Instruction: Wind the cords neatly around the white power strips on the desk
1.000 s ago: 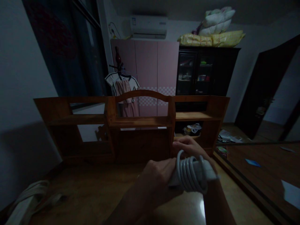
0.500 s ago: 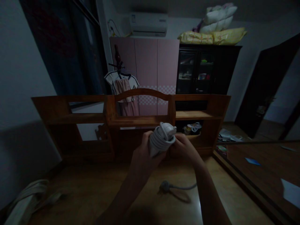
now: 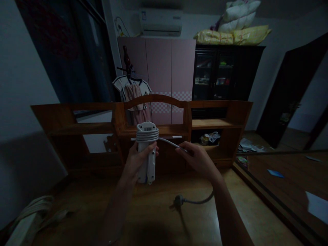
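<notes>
A white power strip (image 3: 143,164) stands upright in my left hand (image 3: 138,159), its back with screw holes facing me. Several turns of its grey-white cord (image 3: 147,136) circle the upper end. My left fingers wrap round the strip just below these turns. To the right, my right hand (image 3: 198,157) pinches the cord, and a stretch of it runs taut between the strip and my fingertips. The cord's loose end hangs past my right forearm, and its plug (image 3: 178,201) dangles above the tabletop, prongs pointing left.
A second power strip (image 3: 23,229) with bundled cord lies at the lower left of the wooden tabletop (image 3: 143,218). A wooden shelf unit (image 3: 153,131) spans the back. Cans and a plastic bag (image 3: 214,137) sit in its right compartment. Papers (image 3: 317,206) lie at the far right.
My left hand has moved left and turned the power strip so its back faces me. My right hand has drawn away to the right, pulling the cord straight. The plug has swung slightly.
</notes>
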Demonstrator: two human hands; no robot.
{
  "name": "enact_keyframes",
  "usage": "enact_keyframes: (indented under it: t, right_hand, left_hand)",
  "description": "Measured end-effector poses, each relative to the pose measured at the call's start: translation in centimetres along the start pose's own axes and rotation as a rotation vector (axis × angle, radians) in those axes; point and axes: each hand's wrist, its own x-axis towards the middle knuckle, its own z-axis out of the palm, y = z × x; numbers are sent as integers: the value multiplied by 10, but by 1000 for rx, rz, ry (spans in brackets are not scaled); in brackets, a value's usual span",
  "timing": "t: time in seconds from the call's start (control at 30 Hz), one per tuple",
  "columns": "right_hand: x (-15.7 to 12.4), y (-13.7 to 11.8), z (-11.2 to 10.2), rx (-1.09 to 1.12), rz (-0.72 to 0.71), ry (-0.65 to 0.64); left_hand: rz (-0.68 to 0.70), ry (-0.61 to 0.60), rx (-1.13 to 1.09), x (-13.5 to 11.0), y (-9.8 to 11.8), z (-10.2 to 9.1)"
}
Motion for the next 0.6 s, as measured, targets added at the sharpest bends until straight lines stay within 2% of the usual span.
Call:
enact_keyframes:
  t: [0.13,0.23,0.4,0.6]
  right_hand:
    - [0,0,0,-39,-2,8]
    - [0,2,-1,-81,6,27]
    - [-1,2,-1,-127,4,70]
    - [-2,-8,2,-40,-92,76]
  left_hand:
    - [-84,-26,-95,8,-16,-1]
    - [-98,-70,-102,12,-23,-3]
    - [-68,-81,-54,10,-21,-3]
    - [-50,-56,-27,5,-18,3]
